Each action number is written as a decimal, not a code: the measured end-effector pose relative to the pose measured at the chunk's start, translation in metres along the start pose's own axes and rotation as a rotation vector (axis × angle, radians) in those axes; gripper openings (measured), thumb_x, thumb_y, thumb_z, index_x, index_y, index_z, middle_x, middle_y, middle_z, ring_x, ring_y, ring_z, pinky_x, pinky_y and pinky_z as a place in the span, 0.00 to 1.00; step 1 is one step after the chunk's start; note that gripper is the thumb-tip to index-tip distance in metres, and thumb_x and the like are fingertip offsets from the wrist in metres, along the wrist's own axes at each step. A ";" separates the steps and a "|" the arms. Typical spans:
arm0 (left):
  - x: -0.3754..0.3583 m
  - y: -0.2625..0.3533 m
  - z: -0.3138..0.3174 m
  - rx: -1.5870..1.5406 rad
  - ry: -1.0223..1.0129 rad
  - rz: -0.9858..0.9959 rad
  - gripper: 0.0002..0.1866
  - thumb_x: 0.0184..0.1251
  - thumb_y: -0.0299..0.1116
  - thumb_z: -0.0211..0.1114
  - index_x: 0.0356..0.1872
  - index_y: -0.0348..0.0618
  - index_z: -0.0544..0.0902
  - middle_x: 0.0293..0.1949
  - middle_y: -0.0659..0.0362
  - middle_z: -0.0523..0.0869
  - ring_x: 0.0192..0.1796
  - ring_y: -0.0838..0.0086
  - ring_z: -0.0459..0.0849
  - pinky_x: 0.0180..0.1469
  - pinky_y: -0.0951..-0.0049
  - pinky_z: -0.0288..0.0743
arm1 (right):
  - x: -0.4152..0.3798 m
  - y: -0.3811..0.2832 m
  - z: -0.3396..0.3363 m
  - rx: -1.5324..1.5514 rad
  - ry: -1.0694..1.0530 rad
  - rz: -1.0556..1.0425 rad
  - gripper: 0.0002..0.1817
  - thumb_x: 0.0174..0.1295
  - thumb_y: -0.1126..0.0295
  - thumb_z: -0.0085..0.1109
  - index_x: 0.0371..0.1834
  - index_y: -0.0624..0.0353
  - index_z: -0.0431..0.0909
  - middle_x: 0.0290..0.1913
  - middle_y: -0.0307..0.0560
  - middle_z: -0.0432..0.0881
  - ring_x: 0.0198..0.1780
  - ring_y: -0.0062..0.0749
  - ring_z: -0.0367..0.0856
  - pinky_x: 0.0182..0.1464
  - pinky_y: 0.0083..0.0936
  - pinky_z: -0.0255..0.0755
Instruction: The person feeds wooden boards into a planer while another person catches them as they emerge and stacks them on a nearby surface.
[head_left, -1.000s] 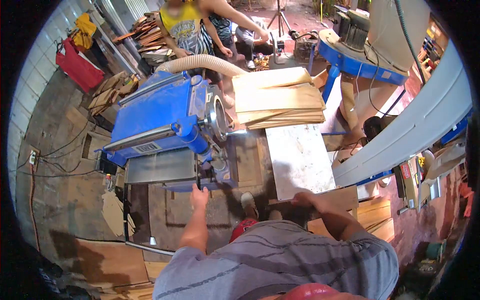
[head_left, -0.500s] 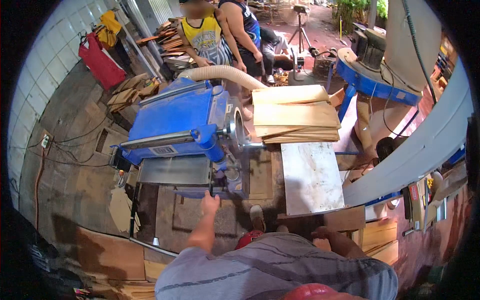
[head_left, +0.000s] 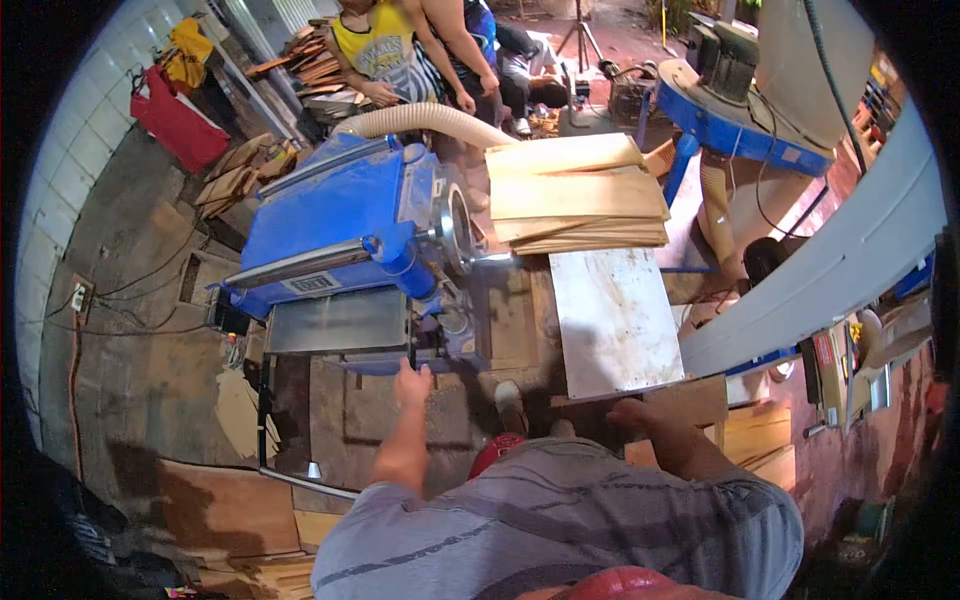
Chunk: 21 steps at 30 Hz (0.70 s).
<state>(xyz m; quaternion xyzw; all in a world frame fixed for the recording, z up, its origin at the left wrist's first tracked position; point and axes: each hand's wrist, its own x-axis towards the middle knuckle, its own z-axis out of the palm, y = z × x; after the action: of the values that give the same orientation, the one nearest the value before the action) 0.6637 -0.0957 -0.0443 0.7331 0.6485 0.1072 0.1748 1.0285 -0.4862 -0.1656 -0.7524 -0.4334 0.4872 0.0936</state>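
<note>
My left hand (head_left: 413,383) is at the front right corner of the metal bed (head_left: 338,322) of a blue planer-like machine (head_left: 325,220), its fingers closed near a dark bar; what they hold is too small to make out. Nearer my body on the right, my right hand (head_left: 632,414) hangs just below the front edge of a white board-topped table (head_left: 618,325), its fingers blurred. A stack of thin wooden boards (head_left: 575,195) lies at the table's far end, beside the machine's handwheel (head_left: 457,228).
A ribbed hose (head_left: 420,118) runs behind the machine. Two people stand beyond it, with another crouching behind. A white curved post (head_left: 800,300) rises at the right. More boards (head_left: 225,508) lie at the lower left, and cables cross the floor.
The view has shifted, so the machine and table sit higher in it. My right hand has moved out from my body toward the table's front edge. My left hand stays by the machine bed.
</note>
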 end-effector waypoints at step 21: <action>-0.010 0.013 -0.013 0.022 -0.028 -0.006 0.33 0.61 0.42 0.64 0.64 0.35 0.68 0.53 0.42 0.81 0.55 0.48 0.79 0.57 0.53 0.72 | 0.022 0.051 0.035 -0.208 -0.023 -0.008 0.29 0.70 0.48 0.39 0.28 0.60 0.82 0.32 0.58 0.84 0.36 0.54 0.83 0.41 0.46 0.75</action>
<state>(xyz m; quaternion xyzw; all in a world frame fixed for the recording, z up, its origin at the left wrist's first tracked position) 0.6694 -0.1050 -0.0265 0.7344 0.6494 0.0893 0.1761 1.0322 -0.5103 -0.2266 -0.7506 -0.4856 0.4480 0.0118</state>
